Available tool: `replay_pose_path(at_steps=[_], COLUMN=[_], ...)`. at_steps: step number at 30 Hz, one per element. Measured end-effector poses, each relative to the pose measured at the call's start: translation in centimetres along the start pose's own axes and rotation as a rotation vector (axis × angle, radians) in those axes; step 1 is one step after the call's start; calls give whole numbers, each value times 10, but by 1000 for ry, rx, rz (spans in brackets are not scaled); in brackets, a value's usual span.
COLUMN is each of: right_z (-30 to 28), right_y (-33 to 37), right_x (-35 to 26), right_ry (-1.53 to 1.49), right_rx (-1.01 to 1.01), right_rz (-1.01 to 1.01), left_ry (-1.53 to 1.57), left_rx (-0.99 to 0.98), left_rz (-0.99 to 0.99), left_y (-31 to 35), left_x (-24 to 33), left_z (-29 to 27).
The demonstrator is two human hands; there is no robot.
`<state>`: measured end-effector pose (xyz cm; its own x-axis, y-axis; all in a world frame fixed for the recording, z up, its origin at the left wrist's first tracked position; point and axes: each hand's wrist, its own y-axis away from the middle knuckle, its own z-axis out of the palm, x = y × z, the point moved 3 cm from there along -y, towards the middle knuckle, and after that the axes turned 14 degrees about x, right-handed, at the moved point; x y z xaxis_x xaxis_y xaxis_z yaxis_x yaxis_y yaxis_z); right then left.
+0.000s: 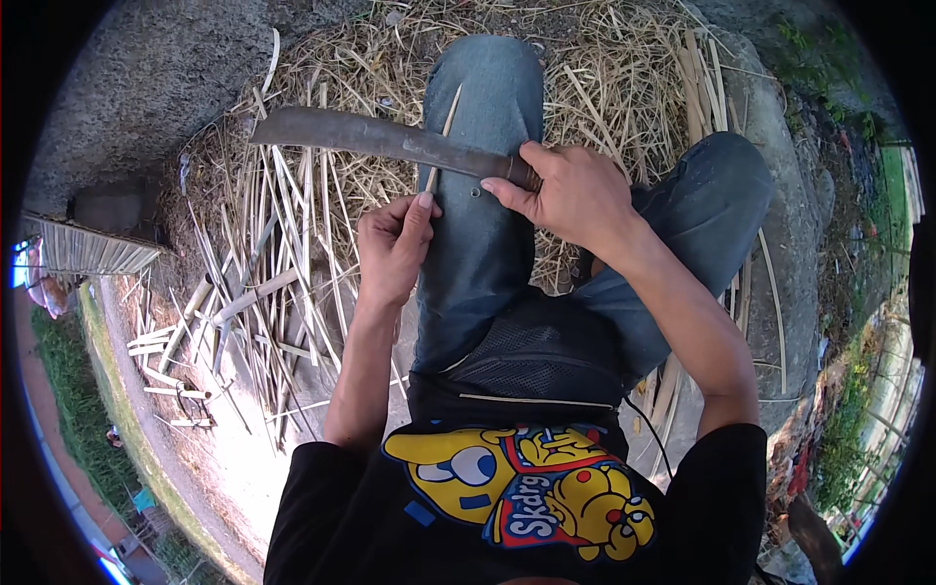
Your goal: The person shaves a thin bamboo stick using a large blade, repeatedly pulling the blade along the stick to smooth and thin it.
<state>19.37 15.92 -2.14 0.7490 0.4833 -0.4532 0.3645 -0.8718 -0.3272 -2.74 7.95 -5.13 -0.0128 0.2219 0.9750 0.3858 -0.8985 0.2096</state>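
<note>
In my right hand (575,190) is the handle of a machete (361,135), its broad dark blade reaching left across my raised, jeans-clad knee (487,83). The fingers wrap the handle, with thumb and forefinger toward the blade. My left hand (395,239) is closed, pinching the lower end of a thin pale bamboo strip (452,109) between thumb and fingers. The strip points up and slightly right, passing behind the blade, which hides its middle. Its upper end tapers above the blade over my thigh. Whether the edge touches the strip I cannot tell.
Long split bamboo strips (278,219) lie heaped to my left, with thicker cut pieces (255,295) among them. Curly shavings (614,83) cover the ground ahead. More strips (702,83) lie at the far right. A rough grey wall (156,78) rises at the far left.
</note>
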Motion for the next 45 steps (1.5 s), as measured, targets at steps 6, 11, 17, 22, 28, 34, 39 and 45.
replay_pose_path(at_steps=[6, 11, 17, 22, 28, 34, 39, 45], right_z=[3, 6, 1, -7, 3, -8, -11, -5], right_y=[5, 8, 6, 9, 9, 9, 11, 15], right_x=[-7, -7, 3, 1, 7, 7, 10, 5], right_ry=[71, 71, 11, -112, -347, -454, -415, -192], right_rx=[62, 46, 52, -32, -31, 4, 39, 101], right_rz=[-136, -164, -71, 1, 90, 127, 79, -27], left_ry=[52, 28, 16, 80, 42, 28, 21, -105], left_rx=[39, 79, 165, 267, 201, 168, 139, 93], left_rz=[-18, 29, -23, 43, 90, 130, 115, 68], left_y=[25, 47, 133, 104, 57, 47, 40, 35], left_x=[-13, -26, -108, -96, -52, -28, -21, -8], left_z=[-10, -17, -81, -92, -46, -21, -8, 0])
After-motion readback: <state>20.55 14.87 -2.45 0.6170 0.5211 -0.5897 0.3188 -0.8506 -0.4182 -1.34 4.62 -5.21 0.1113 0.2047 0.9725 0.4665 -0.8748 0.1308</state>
